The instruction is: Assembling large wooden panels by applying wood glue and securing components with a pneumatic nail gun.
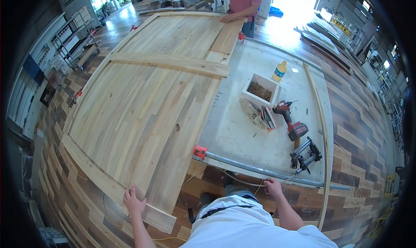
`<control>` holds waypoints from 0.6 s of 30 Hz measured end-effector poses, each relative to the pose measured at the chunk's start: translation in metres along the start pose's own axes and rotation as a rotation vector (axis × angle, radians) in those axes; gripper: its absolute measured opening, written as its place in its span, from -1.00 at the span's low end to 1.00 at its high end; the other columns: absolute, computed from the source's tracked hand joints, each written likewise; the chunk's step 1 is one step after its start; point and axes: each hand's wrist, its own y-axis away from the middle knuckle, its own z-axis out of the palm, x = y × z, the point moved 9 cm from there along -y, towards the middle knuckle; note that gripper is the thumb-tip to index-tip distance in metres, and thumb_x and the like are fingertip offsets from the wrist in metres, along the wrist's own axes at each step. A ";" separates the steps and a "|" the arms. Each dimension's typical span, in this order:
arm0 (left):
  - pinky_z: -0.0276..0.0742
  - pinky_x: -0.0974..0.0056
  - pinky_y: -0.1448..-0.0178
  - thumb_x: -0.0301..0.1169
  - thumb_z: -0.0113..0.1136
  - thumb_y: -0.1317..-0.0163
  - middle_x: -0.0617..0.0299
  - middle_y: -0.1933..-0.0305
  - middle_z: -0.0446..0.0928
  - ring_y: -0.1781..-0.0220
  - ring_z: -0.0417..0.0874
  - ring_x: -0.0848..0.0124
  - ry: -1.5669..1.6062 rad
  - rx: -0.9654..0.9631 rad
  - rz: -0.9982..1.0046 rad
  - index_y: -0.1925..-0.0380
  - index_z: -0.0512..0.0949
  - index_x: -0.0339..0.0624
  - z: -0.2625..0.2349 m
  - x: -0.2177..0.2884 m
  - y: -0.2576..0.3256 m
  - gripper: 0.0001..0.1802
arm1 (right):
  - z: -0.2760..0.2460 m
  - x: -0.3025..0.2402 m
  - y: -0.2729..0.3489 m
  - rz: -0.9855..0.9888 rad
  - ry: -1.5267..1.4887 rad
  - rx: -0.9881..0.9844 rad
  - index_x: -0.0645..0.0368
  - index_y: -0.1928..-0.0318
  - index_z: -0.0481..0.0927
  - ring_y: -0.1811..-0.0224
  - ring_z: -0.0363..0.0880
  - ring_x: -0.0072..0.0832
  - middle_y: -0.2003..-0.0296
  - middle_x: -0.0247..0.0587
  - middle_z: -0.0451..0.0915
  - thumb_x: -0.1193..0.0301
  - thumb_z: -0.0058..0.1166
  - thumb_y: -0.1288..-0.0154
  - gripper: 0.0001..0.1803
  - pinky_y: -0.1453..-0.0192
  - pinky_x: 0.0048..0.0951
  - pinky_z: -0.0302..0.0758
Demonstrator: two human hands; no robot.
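Observation:
My left hand (135,201) lies with fingers apart on the near edge board (99,174) of a large wooden panel (147,105). That board's right end (160,218) sticks out past my fingers. My right hand (273,187) is closed on a thin pale air hose (247,181), just below a long grey pipe clamp (260,170) with a red end. The hose leads toward a black and silver nail gun (306,155) lying on the white worktable (242,139). A raised crosspiece (169,62) spans the panel.
A red cordless drill (291,120), a white box of screws (261,91), a yellow glue bottle (280,71) and a glove (252,113) stand on the worktable. A long wood strip (318,113) lies along its right side. Across the panel, another person's hand (229,18) rests on it.

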 end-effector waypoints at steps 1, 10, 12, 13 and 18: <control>0.15 -0.06 -0.43 -0.26 0.45 0.14 -0.04 -0.37 0.22 -0.39 0.24 0.02 0.073 -0.059 0.031 -0.42 0.21 0.17 -0.001 0.002 -0.002 0.02 | -0.002 0.002 0.000 0.004 -0.004 0.000 0.19 0.04 0.63 0.52 0.54 -0.55 0.38 -0.28 0.60 0.38 0.09 -0.30 -0.73 0.48 -0.47 0.54; 0.50 0.31 -0.05 -0.44 0.18 -0.28 0.16 0.06 0.65 0.10 0.60 0.46 0.763 -0.451 -0.049 -0.07 0.52 -0.31 0.005 -0.055 -0.034 -0.63 | 0.001 0.011 0.000 -0.036 -0.042 0.010 0.20 0.05 0.63 0.58 0.56 -0.54 0.43 -0.26 0.61 0.39 0.11 -0.26 -0.73 0.52 -0.48 0.55; 0.52 0.30 0.02 -0.42 0.21 -0.26 0.14 0.09 0.66 0.14 0.62 0.45 0.728 -0.397 0.014 -0.04 0.53 -0.31 -0.006 -0.063 -0.048 -0.64 | 0.001 0.008 0.001 -0.042 -0.085 0.020 0.20 0.06 0.63 0.60 0.55 -0.54 0.47 -0.27 0.60 0.39 0.11 -0.25 -0.73 0.54 -0.48 0.53; 0.52 0.30 0.02 -0.42 0.21 -0.26 0.14 0.09 0.66 0.14 0.62 0.45 0.730 -0.405 0.010 -0.04 0.53 -0.31 -0.009 -0.054 -0.051 -0.64 | -0.002 0.007 0.003 -0.047 -0.084 0.032 0.19 0.06 0.63 0.60 0.55 -0.54 0.48 -0.27 0.60 0.40 0.12 -0.24 -0.73 0.55 -0.49 0.51; 0.54 0.19 -0.06 -0.37 0.19 -0.26 -0.05 0.09 0.64 0.10 0.67 0.16 0.444 -0.017 -0.071 -0.06 0.52 -0.33 -0.011 -0.072 -0.060 -0.60 | -0.001 -0.026 0.029 -0.150 0.020 0.092 0.22 0.10 0.65 0.58 0.56 -0.52 0.45 -0.23 0.63 0.39 0.13 -0.25 -0.75 0.49 -0.45 0.50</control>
